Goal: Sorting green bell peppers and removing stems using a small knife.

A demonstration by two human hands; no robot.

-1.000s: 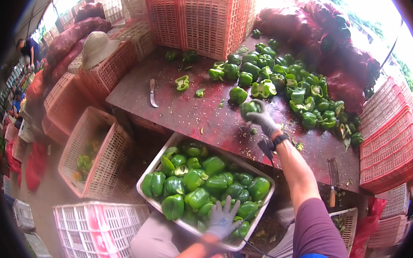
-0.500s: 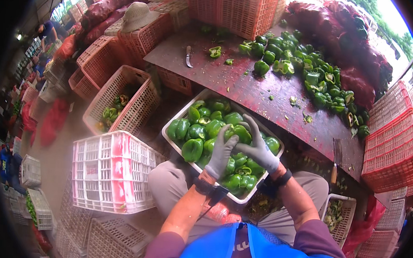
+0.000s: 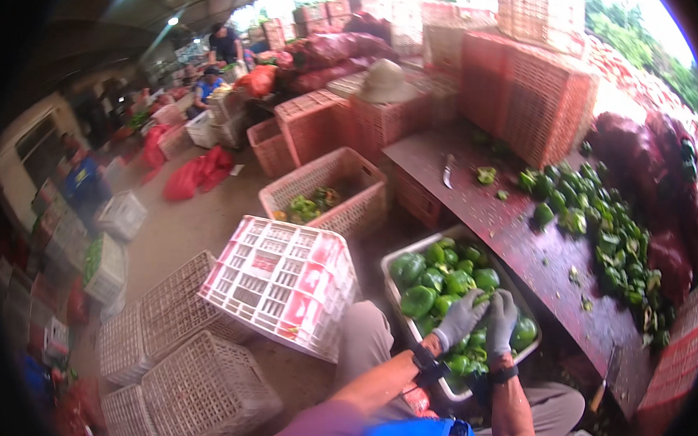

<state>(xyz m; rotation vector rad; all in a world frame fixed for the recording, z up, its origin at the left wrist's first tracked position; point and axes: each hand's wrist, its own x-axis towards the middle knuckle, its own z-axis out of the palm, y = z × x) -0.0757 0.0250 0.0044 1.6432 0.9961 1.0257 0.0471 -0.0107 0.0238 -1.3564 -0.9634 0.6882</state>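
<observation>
My two hands, in grey gloves, meet over a white crate [image 3: 394,277] of whole green bell peppers [image 3: 418,301] standing between my knees. Fingers of my left hand [image 3: 459,318] are closed on a green bell pepper [image 3: 481,297], mostly hidden by the gloves. Close against it, my right hand [image 3: 503,317] has its fingers bent around the other side of the same pepper. More peppers lie directly beneath both hands.
A metal-topped table [image 3: 513,254] at right bears cut green peppers [image 3: 616,248], a small curved knife [image 3: 448,171] and a wooden-handled cleaver [image 3: 598,395]. A white crate [image 3: 282,285] and a pink crate [image 3: 325,187] with pepper scraps stand at left. People work farther off.
The view has swung left, so the crate and table sit farther right in the picture. Both hands stay together over the peppers, the right fingers now more upright.
</observation>
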